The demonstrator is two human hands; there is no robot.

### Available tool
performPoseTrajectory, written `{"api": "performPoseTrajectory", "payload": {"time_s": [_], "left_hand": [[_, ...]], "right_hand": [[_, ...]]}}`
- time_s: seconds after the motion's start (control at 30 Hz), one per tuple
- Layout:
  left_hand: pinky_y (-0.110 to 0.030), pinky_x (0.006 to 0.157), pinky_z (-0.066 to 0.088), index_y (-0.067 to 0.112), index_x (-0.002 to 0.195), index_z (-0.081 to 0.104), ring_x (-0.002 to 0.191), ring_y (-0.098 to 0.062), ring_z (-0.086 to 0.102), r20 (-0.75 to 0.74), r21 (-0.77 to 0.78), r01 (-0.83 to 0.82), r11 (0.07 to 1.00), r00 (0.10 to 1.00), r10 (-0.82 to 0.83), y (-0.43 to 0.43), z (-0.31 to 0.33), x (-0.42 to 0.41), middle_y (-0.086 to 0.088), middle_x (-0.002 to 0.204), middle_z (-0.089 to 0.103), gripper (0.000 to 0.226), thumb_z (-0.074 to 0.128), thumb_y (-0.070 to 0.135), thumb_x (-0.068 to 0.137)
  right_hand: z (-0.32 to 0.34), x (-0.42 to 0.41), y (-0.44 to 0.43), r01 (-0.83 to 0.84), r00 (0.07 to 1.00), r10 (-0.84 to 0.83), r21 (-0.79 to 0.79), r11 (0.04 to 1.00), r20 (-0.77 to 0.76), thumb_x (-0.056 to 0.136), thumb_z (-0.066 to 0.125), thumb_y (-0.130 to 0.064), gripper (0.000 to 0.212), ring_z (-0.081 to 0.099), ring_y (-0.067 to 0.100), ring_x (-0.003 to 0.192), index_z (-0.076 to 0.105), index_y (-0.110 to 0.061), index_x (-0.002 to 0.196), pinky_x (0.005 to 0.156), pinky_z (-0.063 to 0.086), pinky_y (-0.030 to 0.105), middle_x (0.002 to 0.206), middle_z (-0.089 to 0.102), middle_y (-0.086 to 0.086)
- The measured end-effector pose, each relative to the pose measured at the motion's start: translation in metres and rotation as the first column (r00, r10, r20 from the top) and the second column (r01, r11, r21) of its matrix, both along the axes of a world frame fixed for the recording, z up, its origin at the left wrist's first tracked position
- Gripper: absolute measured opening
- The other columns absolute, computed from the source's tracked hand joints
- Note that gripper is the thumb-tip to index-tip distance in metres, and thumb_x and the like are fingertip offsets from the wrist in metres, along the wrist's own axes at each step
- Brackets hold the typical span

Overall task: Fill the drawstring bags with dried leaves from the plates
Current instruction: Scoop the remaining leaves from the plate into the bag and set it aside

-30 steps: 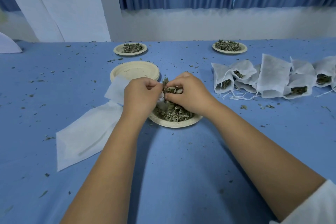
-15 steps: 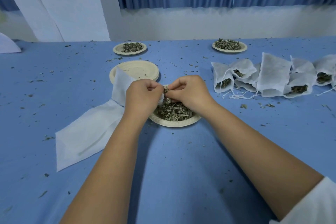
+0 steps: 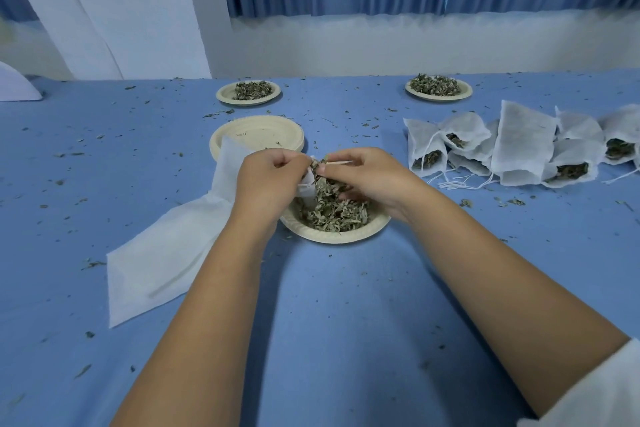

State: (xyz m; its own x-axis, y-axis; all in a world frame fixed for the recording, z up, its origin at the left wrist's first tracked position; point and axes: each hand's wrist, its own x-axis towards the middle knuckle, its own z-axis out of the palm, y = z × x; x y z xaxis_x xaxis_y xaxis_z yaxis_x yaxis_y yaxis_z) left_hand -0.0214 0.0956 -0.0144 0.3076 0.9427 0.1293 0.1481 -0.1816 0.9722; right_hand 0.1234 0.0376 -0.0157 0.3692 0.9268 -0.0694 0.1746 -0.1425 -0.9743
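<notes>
Dried leaves point(image 3: 323, 184) in right fingers point(image 3: 337, 170), against left hand's point(image 3: 268, 180) bag point(image 3: 307, 180).

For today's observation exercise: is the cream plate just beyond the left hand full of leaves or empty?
Empty: the plate shows its bare bottom, with only a stray fleck or two.

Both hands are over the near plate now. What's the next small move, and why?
Probably push the leaves down into the bag. The left hand grips the bag's mouth over the near plate, and the right hand pinches leaves right at that opening, so they seem ready to go in.
</notes>
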Motion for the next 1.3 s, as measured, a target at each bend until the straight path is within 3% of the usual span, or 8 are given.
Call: {"api": "performPoseTrajectory", "payload": {"time_s": [0.23, 0.37, 0.47, 0.63, 0.73, 0.83, 1.13, 1.3], "left_hand": [[-0.04, 0.081, 0.057, 0.022, 0.062, 0.07, 0.076, -0.025, 0.07, -0.055, 0.09, 0.001, 0.996, 0.998, 0.004, -0.002, 0.002, -0.002, 0.006, 0.063, 0.069, 0.024, 0.065, 0.015, 0.085], [-0.009, 0.057, 0.043, 0.027, 0.068, 0.069, 0.057, 0.007, 0.058, -0.173, 0.263, 0.001, 0.965, 0.984, 0.047, -0.008, 0.002, 0.0, 0.02, 0.057, 0.064, 0.023, 0.063, 0.016, 0.087], [-0.003, 0.054, 0.039, 0.02, 0.073, 0.071, 0.057, 0.012, 0.056, -0.215, 0.329, 0.043, 0.943, 0.976, 0.031, -0.011, 0.0, 0.002, 0.019, 0.054, 0.063, 0.018, 0.062, 0.013, 0.087], [-0.004, 0.053, 0.038, 0.016, 0.078, 0.072, 0.057, 0.011, 0.056, -0.249, 0.337, 0.099, 0.936, 0.968, -0.012, -0.015, -0.003, 0.006, 0.011, 0.061, 0.064, 0.014, 0.062, 0.014, 0.087], [-0.003, 0.052, 0.039, 0.019, 0.073, 0.071, 0.053, 0.009, 0.058, -0.169, 0.285, 0.026, 0.958, 0.985, 0.023, -0.01, -0.001, 0.003, 0.014, 0.053, 0.064, 0.018, 0.061, 0.013, 0.088], [-0.006, 0.053, 0.04, 0.021, 0.071, 0.07, 0.054, 0.006, 0.059, -0.134, 0.256, -0.061, 0.965, 0.986, 0.098, -0.004, -0.001, -0.001, 0.017, 0.055, 0.065, 0.02, 0.062, 0.016, 0.088], [-0.003, 0.052, 0.04, 0.022, 0.071, 0.07, 0.053, 0.009, 0.058, -0.12, 0.231, -0.082, 0.97, 0.987, 0.112, -0.006, -0.002, -0.002, 0.022, 0.056, 0.065, 0.02, 0.062, 0.015, 0.087], [-0.023, 0.07, 0.053, 0.025, 0.069, 0.071, 0.07, -0.01, 0.066, -0.106, 0.204, -0.027, 0.979, 0.993, 0.05, -0.009, 0.0, 0.002, 0.007, 0.065, 0.07, 0.021, 0.066, 0.018, 0.087]], "right_hand": [[-0.004, -0.003, 0.003, 0.006, 0.992, -0.007, -0.008, 1.0, -0.129, 0.081, 0.079, -0.019, 0.014, 0.064, 0.006, 0.056, 0.073, -0.013, 0.092, 0.056, 0.054, 0.017, 0.078, 0.071, -0.003], [-0.006, -0.006, 0.004, 0.08, 0.996, -0.08, 0.001, 0.997, -0.035, 0.08, 0.078, -0.017, 0.008, 0.055, 0.003, 0.045, 0.071, -0.016, 0.078, 0.051, 0.044, 0.023, 0.057, 0.064, -0.006], [-0.008, -0.011, 0.006, 0.151, 0.988, -0.151, 0.019, 0.988, 0.025, 0.081, 0.075, -0.011, 0.01, 0.053, 0.002, 0.04, 0.067, -0.016, 0.076, 0.042, 0.04, 0.018, 0.049, 0.06, -0.009], [-0.011, -0.015, 0.009, 0.226, 0.963, -0.231, 0.051, 0.973, 0.14, 0.081, 0.071, -0.008, 0.007, 0.053, 0.004, 0.042, 0.067, -0.013, 0.079, 0.048, 0.044, 0.019, 0.057, 0.062, -0.001], [-0.004, -0.014, 0.005, 0.163, 0.987, -0.163, 0.03, 0.986, -0.004, 0.084, 0.075, -0.019, 0.009, 0.057, 0.003, 0.044, 0.07, -0.012, 0.083, 0.038, 0.038, 0.014, 0.052, 0.063, -0.006], [0.007, -0.009, 0.001, 0.048, 0.976, -0.048, -0.006, 0.999, -0.212, 0.085, 0.074, -0.023, 0.011, 0.068, 0.006, 0.065, 0.072, -0.012, 0.083, 0.051, 0.05, 0.016, 0.071, 0.071, -0.003], [0.011, -0.006, -0.006, 0.107, 0.986, -0.103, 0.022, 0.994, -0.131, 0.081, 0.075, 0.0, 0.02, 0.07, 0.014, 0.064, 0.065, -0.01, 0.095, 0.078, 0.06, 0.03, 0.087, 0.068, 0.008], [0.006, -0.015, -0.001, 0.178, 0.972, -0.195, 0.132, 0.975, 0.128, 0.074, 0.083, -0.009, 0.026, 0.069, 0.009, 0.063, 0.06, -0.02, 0.082, 0.061, 0.058, 0.026, 0.076, 0.069, 0.001]]}}
